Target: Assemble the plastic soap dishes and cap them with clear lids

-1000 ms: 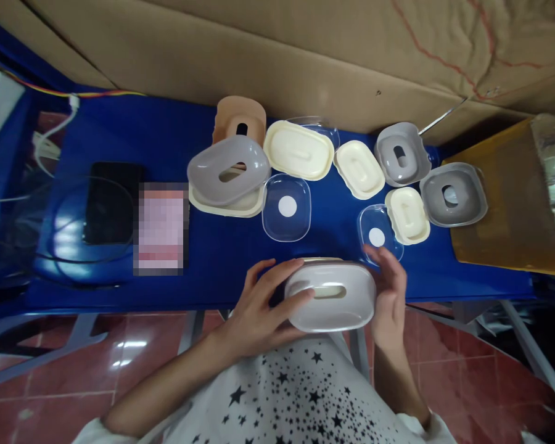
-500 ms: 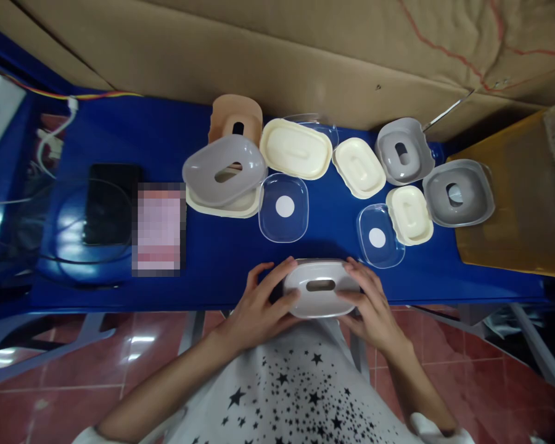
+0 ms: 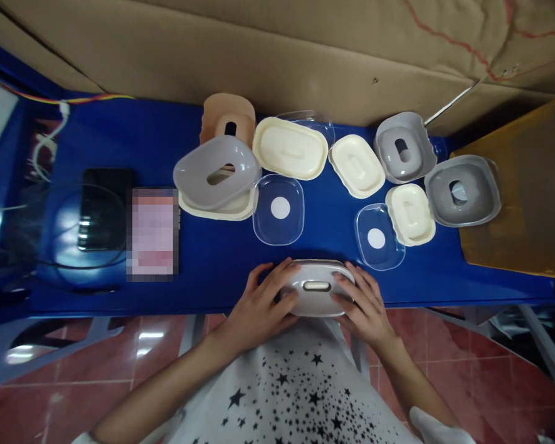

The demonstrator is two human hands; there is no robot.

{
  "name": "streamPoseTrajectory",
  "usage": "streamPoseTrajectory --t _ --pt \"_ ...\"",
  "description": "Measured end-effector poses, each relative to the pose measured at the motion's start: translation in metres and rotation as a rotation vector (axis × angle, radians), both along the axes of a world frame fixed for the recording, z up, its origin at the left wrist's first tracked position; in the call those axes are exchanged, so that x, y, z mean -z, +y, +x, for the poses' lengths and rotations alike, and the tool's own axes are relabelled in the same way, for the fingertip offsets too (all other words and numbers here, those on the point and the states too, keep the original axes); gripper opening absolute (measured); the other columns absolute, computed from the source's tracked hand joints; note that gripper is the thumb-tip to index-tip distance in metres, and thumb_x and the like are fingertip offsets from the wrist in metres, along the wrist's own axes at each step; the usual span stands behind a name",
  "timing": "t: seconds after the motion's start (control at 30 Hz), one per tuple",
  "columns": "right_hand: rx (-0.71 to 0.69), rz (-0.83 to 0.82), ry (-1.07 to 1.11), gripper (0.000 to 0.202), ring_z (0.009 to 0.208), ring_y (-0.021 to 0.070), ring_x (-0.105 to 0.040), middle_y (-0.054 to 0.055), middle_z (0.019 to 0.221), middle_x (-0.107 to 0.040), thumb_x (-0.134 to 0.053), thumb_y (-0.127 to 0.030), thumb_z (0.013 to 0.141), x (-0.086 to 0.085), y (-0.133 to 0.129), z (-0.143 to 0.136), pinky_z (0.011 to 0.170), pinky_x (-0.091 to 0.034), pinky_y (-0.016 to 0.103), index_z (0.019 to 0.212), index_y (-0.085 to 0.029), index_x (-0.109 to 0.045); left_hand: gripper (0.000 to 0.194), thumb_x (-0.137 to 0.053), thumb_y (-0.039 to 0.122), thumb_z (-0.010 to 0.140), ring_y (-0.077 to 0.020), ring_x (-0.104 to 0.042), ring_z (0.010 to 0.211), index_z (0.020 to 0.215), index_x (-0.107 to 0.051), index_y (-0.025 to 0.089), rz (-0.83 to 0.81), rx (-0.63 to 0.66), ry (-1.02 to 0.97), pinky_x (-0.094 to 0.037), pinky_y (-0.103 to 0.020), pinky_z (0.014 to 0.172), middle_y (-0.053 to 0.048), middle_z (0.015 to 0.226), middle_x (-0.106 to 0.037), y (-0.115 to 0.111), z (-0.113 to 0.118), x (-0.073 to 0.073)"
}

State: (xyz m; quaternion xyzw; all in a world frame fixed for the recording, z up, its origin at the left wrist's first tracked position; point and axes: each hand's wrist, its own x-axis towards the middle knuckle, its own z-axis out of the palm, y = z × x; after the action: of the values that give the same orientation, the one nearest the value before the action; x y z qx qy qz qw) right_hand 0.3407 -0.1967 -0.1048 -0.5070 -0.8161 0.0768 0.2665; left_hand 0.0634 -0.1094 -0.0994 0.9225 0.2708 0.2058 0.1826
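Note:
At the table's front edge I hold a grey plastic tissue box cover (image 3: 315,303), oval with a long slot in its face. Something pale shows through the slot. My left hand (image 3: 266,302) wraps around its left end, thumb on the face and fingers along the far rim. On the other end, my right hand (image 3: 361,302) grips it the same way. The cover's underside is hidden. Nearest beyond my hands lie a clear plastic lid (image 3: 292,231) with a white round sticker and a second clear lid (image 3: 367,251), partly under a small cream tray (image 3: 414,213).
Larger grey cover (image 3: 194,169) rests tilted on a cream piece, against an orange cover (image 3: 231,111). Further cream trays (image 3: 291,148) and grey covers (image 3: 485,191) line the back. A cardboard box (image 3: 513,240) stands right; a black device (image 3: 104,209) and cables lie left.
The grey cover has tipped slightly in my hands, and its slot now shows something pale where it looked brownish before. Both hands keep their grip; my right fingers have shifted a little inward.

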Motion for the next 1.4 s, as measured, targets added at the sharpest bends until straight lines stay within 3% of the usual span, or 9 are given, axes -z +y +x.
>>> streamPoseTrajectory --t 0.1,0.27,0.37,0.5,0.83,1.0,1.1,1.27,1.4 --pt "0.029 0.016 -0.073 0.024 0.159 0.0378 -0.044 0.012 0.148 -0.07 -0.074 -0.035 0.102 -0.003 0.0 -0.002 0.125 -0.04 0.063 0.122 -0.022 -0.07 0.018 -0.07 0.027 0.1 -0.04 -0.049 0.153 0.114 -0.061 0.019 -0.016 -0.041 0.055 -0.039 -0.061 0.12 -0.022 0.155 -0.059 0.002 0.003 -0.003" --pt "0.217 0.204 -0.078 0.022 0.142 0.0271 -0.062 0.005 0.14 -0.075 -0.069 -0.036 0.105 -0.014 0.004 0.012 0.118 -0.046 0.045 0.123 -0.026 -0.074 0.024 -0.069 0.031 0.103 -0.0379 -0.051 0.151 0.124 -0.063 0.02 0.02 -0.068 0.055 -0.036 -0.061 0.122 -0.022 0.157 -0.057 0.004 0.007 -0.008" --pt "0.475 0.112 -0.176 0.032 0.142 0.0342 -0.061 0.011 0.149 -0.069 -0.076 -0.03 0.1 -0.015 0.012 0.025 0.116 -0.044 0.052 0.131 -0.025 -0.071 0.037 -0.075 0.039 0.1 -0.0377 -0.055 0.145 0.131 -0.063 0.021 0.069 -0.073 -0.019 -0.038 -0.06 0.119 -0.023 0.154 -0.058 0.003 0.007 -0.008" --pt "0.505 -0.012 -0.204 0.022 0.139 0.0343 -0.065 0.011 0.147 -0.07 -0.074 -0.027 0.102 -0.013 0.021 0.035 0.118 -0.041 0.056 0.123 -0.025 -0.072 0.042 -0.08 0.038 0.097 -0.0357 -0.06 0.137 0.132 -0.064 0.022 0.098 -0.071 -0.099 -0.04 -0.058 0.116 -0.022 0.147 -0.061 0.004 0.006 -0.012" --pt "0.447 -0.096 0.395 0.015 0.128 0.0273 -0.072 0.006 0.127 -0.079 -0.065 -0.025 0.105 -0.021 0.034 0.032 0.11 -0.053 0.051 0.115 -0.028 -0.076 0.036 -0.078 0.024 0.097 -0.031 -0.068 0.127 0.13 -0.064 0.024 0.154 -0.225 -0.099 -0.043 -0.055 0.114 -0.015 0.141 -0.071 0.031 -0.001 -0.028" --pt "0.67 -0.111 0.89 0.027 0.094 0.0228 -0.082 0.005 0.109 -0.08 -0.05 -0.044 0.112 -0.01 0.047 0.029 0.08 -0.065 0.041 0.114 -0.026 -0.07 0.035 -0.073 0.017 0.099 -0.0317 -0.071 0.12 0.133 -0.065 0.022 0.209 -0.323 0.038 -0.046 -0.052 0.101 -0.014 0.144 -0.071 0.053 -0.003 -0.04" --pt "0.785 -0.198 1.035 0.035 0.079 0.022 -0.081 0.006 0.103 -0.078 -0.05 -0.053 0.111 -0.005 0.057 0.031 0.056 -0.058 0.03 0.121 -0.024 -0.068 0.035 -0.069 0.014 0.1 -0.0333 -0.072 0.118 0.134 -0.066 0.021 0.221 -0.275 0.156 -0.047 -0.052 0.097 -0.012 0.143 -0.072 0.063 -0.002 -0.04" --pt "0.891 -0.203 0.83 0.049 0.08 0.0202 -0.078 0.011 0.12 -0.077 -0.066 -0.053 0.103 -0.008 0.062 0.039 0.052 -0.058 0.028 0.142 -0.024 -0.062 0.017 -0.066 0.01 0.101 -0.0322 -0.075 0.116 0.113 -0.073 0.02 0.155 -0.232 0.075 -0.053 -0.05 0.097 -0.009 0.125 -0.08 0.073 -0.003 -0.036" --pt "0.912 -0.055 0.384 0.043 0.104 0.0271 -0.077 0.013 0.131 -0.075 -0.067 -0.044 0.103 -0.021 0.055 0.036 0.078 -0.066 0.042 0.141 -0.023 -0.067 0.019 -0.07 0.017 0.103 -0.0222 -0.077 0.115 0.121 -0.07 0.024 -0.237 -0.333 -0.328 -0.059 -0.038 0.099 -0.005 0.119 -0.081 0.064 -0.006 -0.054"
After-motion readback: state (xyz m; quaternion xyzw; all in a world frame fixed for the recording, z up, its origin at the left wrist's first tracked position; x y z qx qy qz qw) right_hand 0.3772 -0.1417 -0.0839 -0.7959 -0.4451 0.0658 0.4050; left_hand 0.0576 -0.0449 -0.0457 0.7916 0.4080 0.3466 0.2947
